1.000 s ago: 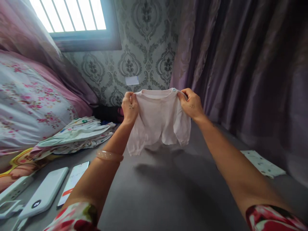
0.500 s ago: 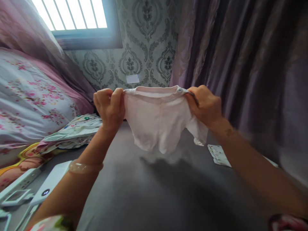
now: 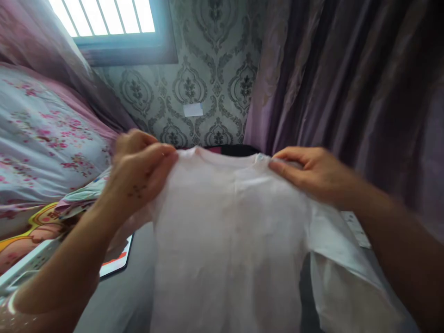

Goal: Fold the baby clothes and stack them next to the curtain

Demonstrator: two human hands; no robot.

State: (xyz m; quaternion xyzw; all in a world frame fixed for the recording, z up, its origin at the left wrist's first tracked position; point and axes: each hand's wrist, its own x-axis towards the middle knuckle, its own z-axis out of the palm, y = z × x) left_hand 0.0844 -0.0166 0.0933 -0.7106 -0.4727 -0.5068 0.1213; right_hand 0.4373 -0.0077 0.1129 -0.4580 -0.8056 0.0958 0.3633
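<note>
A pale, long-sleeved shirt (image 3: pixel 229 231) hangs spread between a person's two hands, its lower hem and one sleeve's end cut off by the bottom edge and its front slightly blurred. A clear bangle (image 3: pixel 12 305) on the forearm to the shirt's left is partly out of frame. The left hand (image 3: pixel 138 171) pinches one shoulder between thumb and curled fingers; the right hand (image 3: pixel 312 173) grips the other, near a small button (image 3: pixel 260 157) at the neckline. The shirt lies directly between the hands, touching both, its body falling below them and its left-side sleeve largely hidden behind the left hand and forearm.

Left of the shirt, on a grey surface (image 3: pixel 140 263), a phone (image 3: pixel 120 263) shows only in part, beside a white power strip (image 3: pixel 41 259) crossed by the forearm. A folded patterned cloth (image 3: pixel 356 229) to the shirt's right is mostly covered by sleeve and arm. Beyond the shirt's left side are a half-hidden clothes pile (image 3: pixel 83 194) and floral bedding (image 3: pixel 52 129). Just behind the collar, a dark item (image 3: pixel 239 150) is too covered to identify. Farther back, patterned wallpaper (image 3: pixel 215 83) bears a white card (image 3: pixel 193 109), purple curtains (image 3: pixel 329 92) hang to the shirt's right, and a barred window (image 3: pixel 114 18), cropped at the top, glares upper left.
</note>
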